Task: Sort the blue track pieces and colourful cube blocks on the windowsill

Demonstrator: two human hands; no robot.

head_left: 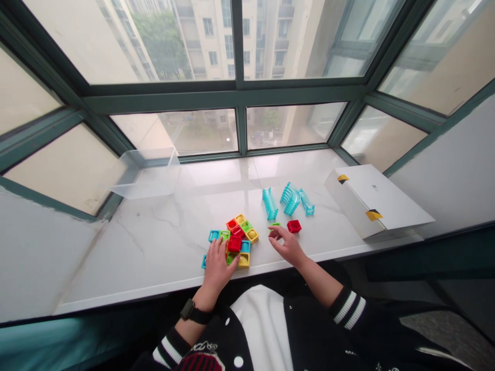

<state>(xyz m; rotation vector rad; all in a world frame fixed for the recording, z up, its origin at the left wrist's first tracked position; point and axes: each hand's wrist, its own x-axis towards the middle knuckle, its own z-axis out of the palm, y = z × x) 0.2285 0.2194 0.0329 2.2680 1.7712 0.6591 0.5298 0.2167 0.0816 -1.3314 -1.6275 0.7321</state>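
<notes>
Multicoloured plastic toy blocks in red, yellow, green and blue form a cluster near the front edge of the sill. My left hand (217,264) lies over its left side, fingers and thumb around the blocks, partly hiding them. A red block (234,243) sits on top between thumb and fingers, and a yellow block (252,236) is at the right. My right hand (289,247) is right of the cluster, fingers curled at a small green block (275,224), mostly hidden by the fingertips. A loose red block (294,226) lies just beyond that hand.
Translucent turquoise track-like pieces (269,203) lie behind the right hand, one of them curved (290,199). A clear plastic bin (149,180) stands at the back left. A white box (381,198) with yellow-black tabs is on the right. Windows border the marble sill (154,257).
</notes>
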